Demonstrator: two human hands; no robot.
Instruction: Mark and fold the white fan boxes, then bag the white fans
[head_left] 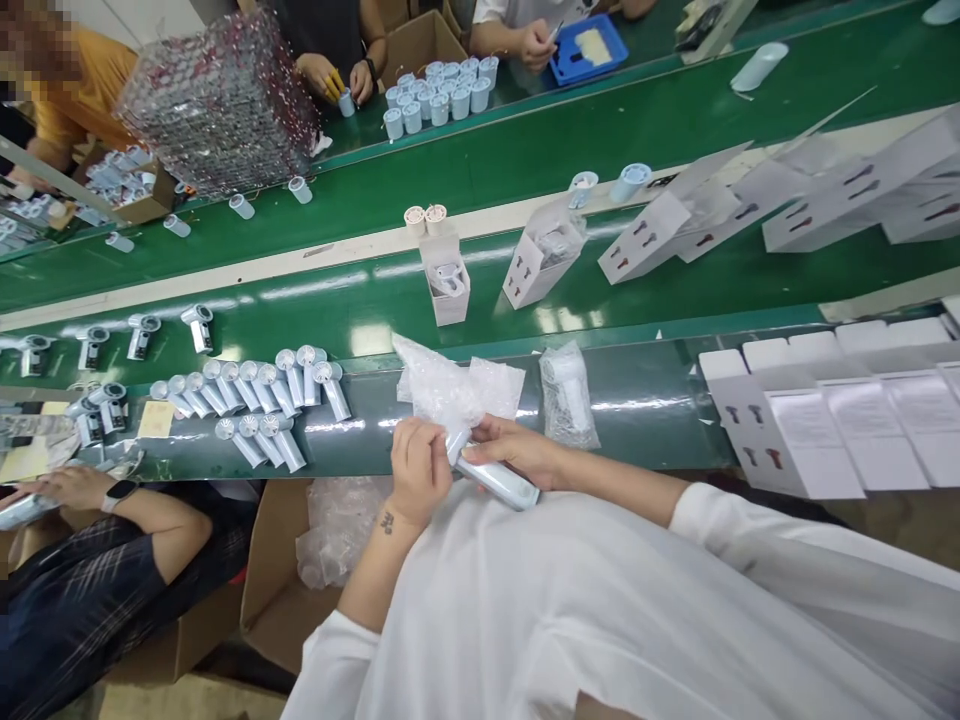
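Note:
My right hand (517,450) is closed around the light blue handle of a hair-dryer-shaped device (504,484), which slants down toward my body. Beside it, my left hand (420,465) is closed with fingers pinched at the edge of a clear bubble-wrap bag (442,385). The device's upper end meets the bag between my hands; how far it sits inside is hidden by my fingers. On the bench to the right lies a wrapped light blue device (568,395). Several unwrapped light blue devices (247,385) stand grouped to the left.
Open white boxes (448,280) stand on the green conveyor (337,285) ahead. More white boxes (817,420) line the bench at right. A cardboard carton (274,570) with bubble wrap is below left. Co-workers' hands (75,487) work at left and across the line.

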